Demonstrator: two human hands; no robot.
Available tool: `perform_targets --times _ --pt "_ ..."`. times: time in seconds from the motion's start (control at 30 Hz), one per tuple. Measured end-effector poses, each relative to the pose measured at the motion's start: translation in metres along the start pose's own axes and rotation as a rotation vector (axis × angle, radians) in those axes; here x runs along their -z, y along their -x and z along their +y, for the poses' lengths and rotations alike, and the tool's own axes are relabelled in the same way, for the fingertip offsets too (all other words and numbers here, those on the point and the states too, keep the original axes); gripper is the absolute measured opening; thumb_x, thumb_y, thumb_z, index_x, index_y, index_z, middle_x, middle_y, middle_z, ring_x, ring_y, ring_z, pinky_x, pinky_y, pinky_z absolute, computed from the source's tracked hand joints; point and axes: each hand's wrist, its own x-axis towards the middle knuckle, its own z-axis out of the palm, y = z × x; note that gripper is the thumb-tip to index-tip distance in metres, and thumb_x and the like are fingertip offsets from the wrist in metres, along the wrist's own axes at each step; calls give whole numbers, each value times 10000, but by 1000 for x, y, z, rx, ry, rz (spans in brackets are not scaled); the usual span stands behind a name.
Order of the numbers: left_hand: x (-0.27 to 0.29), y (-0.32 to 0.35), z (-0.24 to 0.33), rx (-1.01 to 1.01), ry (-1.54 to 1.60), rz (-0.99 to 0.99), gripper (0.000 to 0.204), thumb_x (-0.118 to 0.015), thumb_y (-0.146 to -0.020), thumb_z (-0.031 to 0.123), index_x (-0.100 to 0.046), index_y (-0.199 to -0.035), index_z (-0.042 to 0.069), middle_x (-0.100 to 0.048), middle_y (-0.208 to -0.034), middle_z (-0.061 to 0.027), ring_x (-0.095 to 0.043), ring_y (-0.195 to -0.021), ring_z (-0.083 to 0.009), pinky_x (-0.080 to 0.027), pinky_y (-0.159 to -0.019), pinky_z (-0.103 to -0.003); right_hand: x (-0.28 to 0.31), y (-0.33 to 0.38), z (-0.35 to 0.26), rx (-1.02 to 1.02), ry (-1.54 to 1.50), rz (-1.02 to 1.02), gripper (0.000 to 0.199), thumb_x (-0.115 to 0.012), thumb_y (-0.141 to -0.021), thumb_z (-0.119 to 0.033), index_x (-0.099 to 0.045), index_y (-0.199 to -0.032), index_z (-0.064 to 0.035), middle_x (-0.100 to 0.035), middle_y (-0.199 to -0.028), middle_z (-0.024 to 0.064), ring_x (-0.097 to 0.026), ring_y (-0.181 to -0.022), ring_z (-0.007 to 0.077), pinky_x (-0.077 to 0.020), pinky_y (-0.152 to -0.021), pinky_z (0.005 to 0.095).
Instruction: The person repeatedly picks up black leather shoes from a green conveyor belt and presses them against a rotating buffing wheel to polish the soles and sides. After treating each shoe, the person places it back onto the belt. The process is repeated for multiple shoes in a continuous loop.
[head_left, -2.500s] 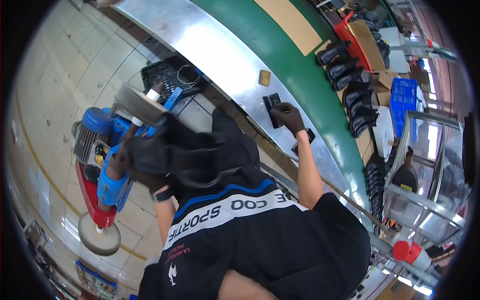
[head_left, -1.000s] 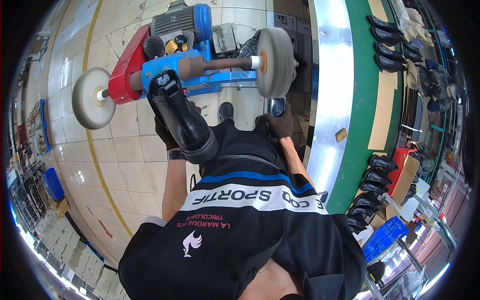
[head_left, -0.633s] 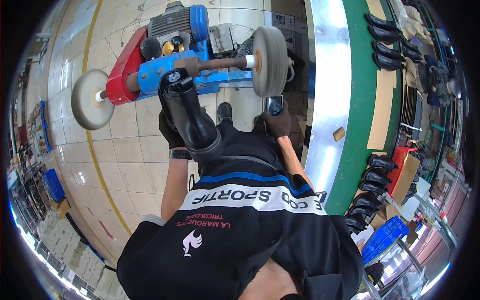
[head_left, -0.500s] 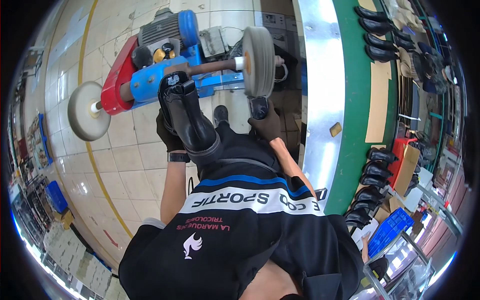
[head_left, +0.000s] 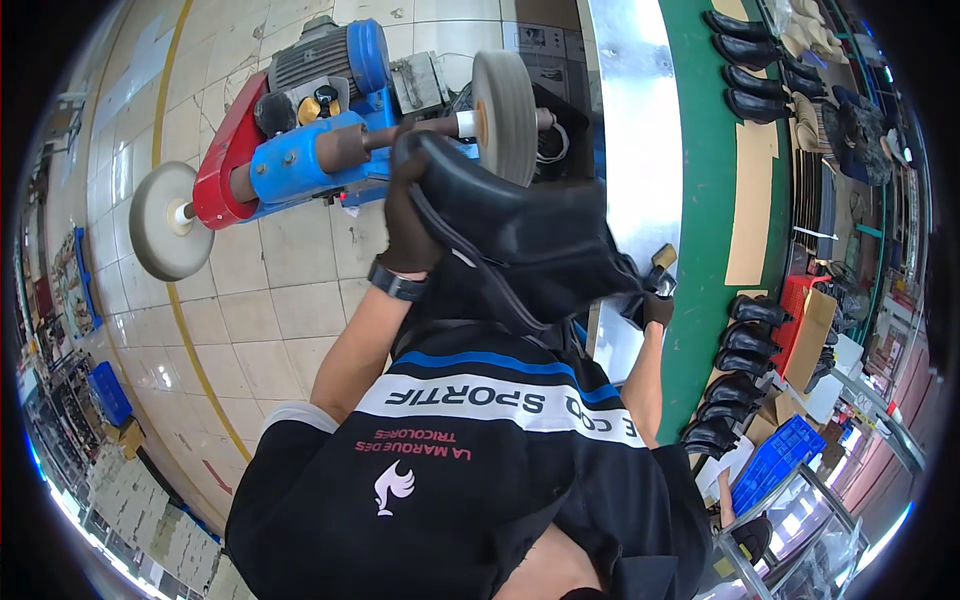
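Observation:
A black boot (head_left: 510,215) lies sideways in front of me, blurred by motion, its sole edge facing toward my body and its shaft pointing right. My left hand (head_left: 408,225), in a dark glove, is closed around the boot's toe and forefoot. Past the end of the shaft, over the metal bench strip (head_left: 640,130), is my gloved right hand (head_left: 655,310). Its fingers close on a small shiny dark piece (head_left: 661,285), partly hidden. A yellow-brown block (head_left: 664,257) rests just beyond that hand.
Beyond the boot stands a blue and red polishing machine (head_left: 290,165), with a wheel (head_left: 505,115) on the right and another wheel (head_left: 170,220) on the left. On the green bench (head_left: 700,200) are rows of black boots (head_left: 750,335). A blue crate (head_left: 780,465) sits at lower right.
The boot has swung from upright on the left to lying across my front, toe to the left. My right hand has left the wheel and moved right to the metal strip.

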Motion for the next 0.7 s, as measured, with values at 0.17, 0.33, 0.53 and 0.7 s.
perform_targets --times 0.17,0.33,0.53,0.7 --pt "-6 -6 -57 79 -62 -87 506 -558 -950 320 -448 -1372 65 -608 -1095 -92 -624 -987 -181 -522 -897 -337 30 33 1 564 -152 -294 826 -811 -643 -351 -494 -1325 -9 -594 -1269 233 -578 -1147 381 -464 -981 453" --pt "-19 12 -92 248 -80 -115 478 -477 -999 447 -517 -1288 69 -610 -1101 -75 -617 -997 -185 -509 -917 -339 98 200 -108 280 -1166 -751 790 -802 -664 -259 -496 -1353 -23 -589 -1297 196 -537 -1223 334 -434 -1037 447" --pt "52 0 -130 865 256 42 734 -363 -954 669 -494 -1336 56 -608 -1242 -144 -588 -1166 -272 -452 -1047 -419 53 237 -105 213 -1084 -916 360 -713 -741 -75 -669 -1094 -21 -666 -1136 93 -611 -1097 220 -478 -979 369" --pt "82 -48 -153 875 357 36 883 -267 -884 798 -536 -1255 43 -627 -1172 -161 -578 -1118 -330 -374 -1084 -466 0 217 -138 -194 -1156 -1114 193 -637 -849 -132 -675 -1021 -53 -677 -1036 62 -637 -968 184 -500 -884 339"
